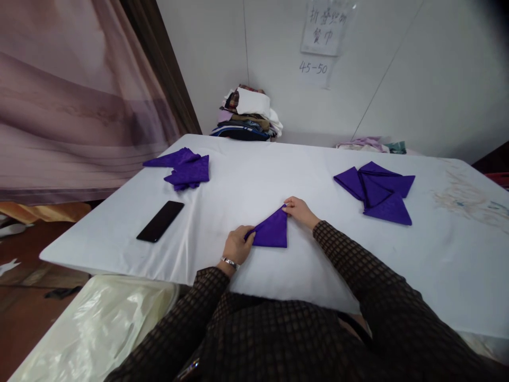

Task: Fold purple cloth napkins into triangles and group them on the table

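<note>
A purple cloth napkin (273, 231), folded into a triangle, lies on the white-covered table (246, 175) close to my body. My left hand (237, 245), with a silver bracelet at the wrist, pinches its left corner between thumb and fingers. At the upper right corner, my right hand (299, 210) grips the cloth the same way. The long slanted edge runs between the two hands. To the right lie several folded purple napkins (377, 191), overlapping with their points spread outward. On the far left side rests a loose, rumpled heap of purple cloth (186, 168).
A black phone (160, 220) lies flat on the table's left side. Behind the table a pile of clothes (248, 114) stands against the wall, where handwritten paper signs (324, 26) hang. A pink curtain (67, 95) drapes at left. A plastic-covered surface (99, 323) sits at lower left.
</note>
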`<action>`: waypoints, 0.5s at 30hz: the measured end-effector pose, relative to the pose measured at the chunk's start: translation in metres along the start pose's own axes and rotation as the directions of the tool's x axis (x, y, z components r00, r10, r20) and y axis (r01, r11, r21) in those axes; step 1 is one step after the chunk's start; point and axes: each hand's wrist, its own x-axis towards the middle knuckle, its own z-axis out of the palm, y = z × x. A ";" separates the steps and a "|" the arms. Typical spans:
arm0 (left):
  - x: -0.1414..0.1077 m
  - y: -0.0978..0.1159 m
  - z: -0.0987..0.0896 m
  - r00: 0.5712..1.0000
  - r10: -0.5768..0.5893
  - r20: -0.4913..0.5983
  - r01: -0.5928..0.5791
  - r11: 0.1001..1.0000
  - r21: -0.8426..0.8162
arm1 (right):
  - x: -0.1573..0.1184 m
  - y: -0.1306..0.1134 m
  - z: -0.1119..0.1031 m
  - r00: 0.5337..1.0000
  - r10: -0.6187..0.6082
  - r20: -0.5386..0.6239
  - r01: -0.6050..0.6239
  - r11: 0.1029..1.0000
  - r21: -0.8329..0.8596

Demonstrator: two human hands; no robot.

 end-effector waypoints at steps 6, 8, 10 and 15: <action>0.000 0.001 0.000 0.999 -0.001 -0.036 0.000 1.000 -0.015 | 0.001 0.000 0.000 1.000 0.003 -0.015 -0.004 0.997 -0.071; 0.000 0.001 -0.001 0.999 -0.007 -0.050 0.006 1.000 -0.017 | 0.002 -0.001 0.000 1.000 0.010 -0.024 -0.012 0.996 -0.091; -0.001 0.002 -0.002 0.998 -0.010 -0.062 0.009 1.000 -0.009 | 0.003 -0.002 0.000 1.000 0.017 -0.026 -0.019 0.994 -0.104; -0.002 0.001 -0.004 0.994 -0.056 -0.095 0.060 0.997 0.050 | 0.002 -0.002 -0.001 1.000 0.013 -0.010 -0.014 0.993 -0.115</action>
